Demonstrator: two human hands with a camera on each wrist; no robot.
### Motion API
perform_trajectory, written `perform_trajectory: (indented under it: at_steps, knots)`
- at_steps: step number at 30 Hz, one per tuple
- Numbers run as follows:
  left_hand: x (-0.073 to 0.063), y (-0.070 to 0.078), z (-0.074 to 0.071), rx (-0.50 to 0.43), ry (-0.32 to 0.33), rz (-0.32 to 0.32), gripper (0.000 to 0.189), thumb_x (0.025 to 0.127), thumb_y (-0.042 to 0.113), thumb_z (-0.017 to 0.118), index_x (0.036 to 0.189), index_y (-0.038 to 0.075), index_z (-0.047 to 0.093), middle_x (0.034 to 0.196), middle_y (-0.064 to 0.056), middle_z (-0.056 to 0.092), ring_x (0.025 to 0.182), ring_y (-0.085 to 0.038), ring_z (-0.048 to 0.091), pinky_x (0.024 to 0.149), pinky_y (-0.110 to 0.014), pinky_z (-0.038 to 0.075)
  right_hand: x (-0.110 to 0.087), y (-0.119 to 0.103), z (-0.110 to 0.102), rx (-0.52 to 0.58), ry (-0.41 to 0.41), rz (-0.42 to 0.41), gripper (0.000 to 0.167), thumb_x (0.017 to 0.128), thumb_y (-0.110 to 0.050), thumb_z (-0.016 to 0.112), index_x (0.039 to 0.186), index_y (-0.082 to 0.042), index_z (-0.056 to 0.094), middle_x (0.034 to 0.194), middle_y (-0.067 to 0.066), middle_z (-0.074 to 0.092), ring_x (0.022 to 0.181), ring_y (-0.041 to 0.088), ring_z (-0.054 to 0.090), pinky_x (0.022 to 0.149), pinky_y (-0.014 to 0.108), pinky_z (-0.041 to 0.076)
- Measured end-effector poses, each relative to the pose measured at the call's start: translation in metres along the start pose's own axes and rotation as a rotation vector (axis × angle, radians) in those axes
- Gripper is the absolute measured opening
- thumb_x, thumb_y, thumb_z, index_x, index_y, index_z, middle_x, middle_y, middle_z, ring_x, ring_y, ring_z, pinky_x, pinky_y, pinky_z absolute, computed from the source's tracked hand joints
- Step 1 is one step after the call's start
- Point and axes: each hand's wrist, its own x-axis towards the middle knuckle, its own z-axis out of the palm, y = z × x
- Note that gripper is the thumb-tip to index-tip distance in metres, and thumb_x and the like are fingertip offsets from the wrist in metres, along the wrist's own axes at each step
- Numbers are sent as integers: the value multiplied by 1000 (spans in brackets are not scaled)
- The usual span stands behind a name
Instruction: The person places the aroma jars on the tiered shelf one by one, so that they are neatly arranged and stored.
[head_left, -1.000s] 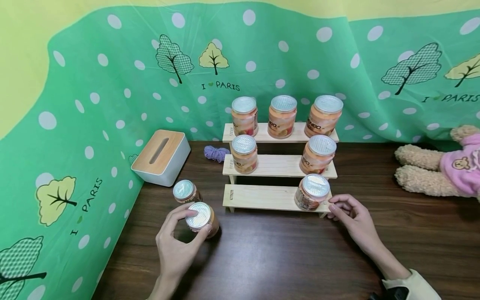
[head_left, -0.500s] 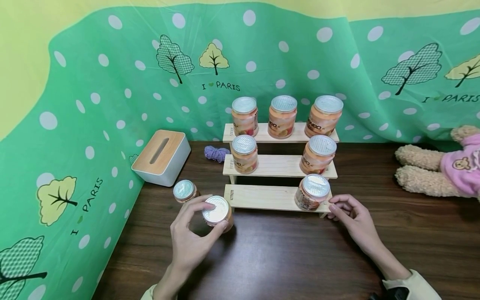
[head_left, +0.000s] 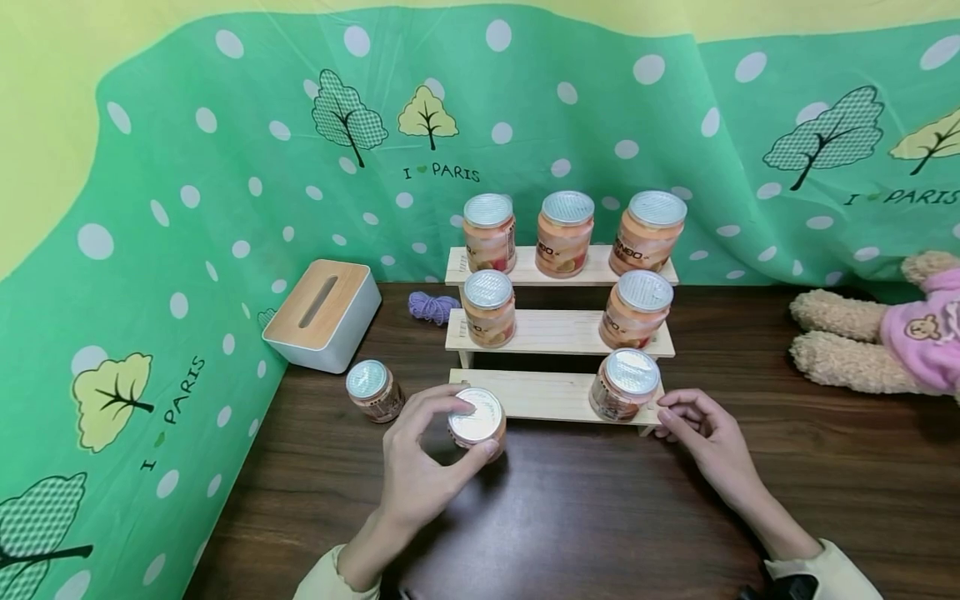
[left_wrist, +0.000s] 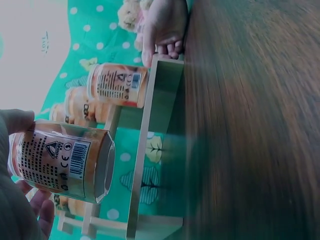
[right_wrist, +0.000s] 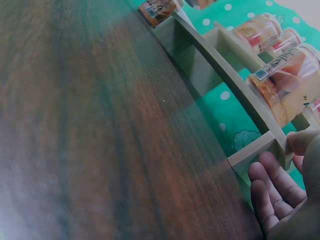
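My left hand (head_left: 423, 467) holds an upright jar (head_left: 477, 419) by its lid rim, thumb on one side and fingers on the other. The jar has a silver lid and an orange fruit label; its barcode side (left_wrist: 62, 157) shows in the left wrist view, raised off the table. It overlaps the left front of the lowest tier of a wooden three-tier stand (head_left: 543, 394). Another jar (head_left: 626, 383) stands on that tier's right end. There, my right hand (head_left: 708, 446) grips the tier's end, its thumb (right_wrist: 302, 142) against the wood.
Two jars stand apart on the middle tier (head_left: 555, 332), three on the top tier. Left of the stand are a loose jar (head_left: 375, 392), a tissue box (head_left: 322, 317) and purple yarn (head_left: 431, 307). A plush bear (head_left: 885, 333) lies at right; a green curtain (head_left: 525, 108) hangs behind.
My left hand has carried its jar rightward, from beside the loose jar to the lowest tier's left front. The loose jar now shows more fully. My right hand has stayed put.
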Motion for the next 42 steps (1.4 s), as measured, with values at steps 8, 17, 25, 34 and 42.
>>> perform_trajectory:
  at_steps: [8, 17, 25, 34, 42]
  knots:
    - [7, 3, 15, -23, -43, -10, 42, 75, 19, 102, 108, 18, 75, 128, -1, 78, 120, -24, 71, 102, -32, 57, 0, 0, -1, -10, 1, -4, 16, 109, 4, 65, 124, 10, 63, 93, 1, 77, 82, 12, 75, 71, 22, 62]
    - [15, 4, 32, -49, -73, -32, 40, 78, 21, 101, 109, 18, 76, 130, 1, 77, 122, -22, 72, 103, -37, 60, -1, 1, 0, -8, 4, -7, 17, 108, 5, 65, 124, 10, 63, 92, 2, 77, 81, 12, 75, 71, 22, 62]
    - [20, 3, 45, -78, -82, -75, 40, 78, 22, 101, 109, 18, 76, 130, 2, 77, 121, -20, 72, 105, -41, 58, -1, 1, -1, 0, 4, -9, 16, 108, 5, 65, 124, 11, 63, 92, 2, 77, 81, 12, 75, 71, 22, 62]
    - [25, 1, 61, -75, -101, -84, 40, 79, 26, 100, 110, 19, 76, 130, 4, 77, 122, -17, 71, 104, -40, 57, -1, 0, -1, 0, 4, -4, 17, 108, 5, 65, 124, 10, 63, 93, 1, 77, 82, 12, 75, 71, 22, 62]
    - [31, 0, 70, -58, -135, -125, 40, 80, 30, 99, 111, 19, 76, 132, 6, 76, 125, -15, 68, 108, -43, 53, 0, -1, -1, -6, -1, -7, 16, 109, 5, 65, 124, 10, 63, 93, 0, 77, 82, 13, 75, 71, 23, 62]
